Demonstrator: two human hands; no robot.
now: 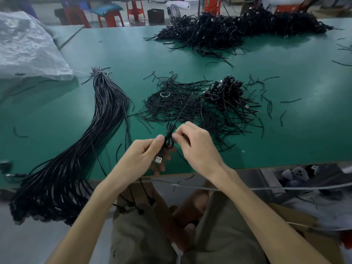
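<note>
One cable (168,143), coiled, frame centre, over desk (285,141) | left hand (141,157) grips coil | right hand (196,145) pinches tie (179,115) at coil | done: pile (226,90) centre-right, heap (238,29) upper right | left: bundle (91,149), lower left, apparently much remaining

The left hand (141,155) and right hand (196,147) are bare, with short, plain thumbnails showing right at the grip. Behind the grip, the left forearm (95,206) and right forearm (257,206) are uncovered all the way to the frame's edge. Beneath the grip, loose, creased khaki-olive cloth (133,237) covers the lap.
</note>
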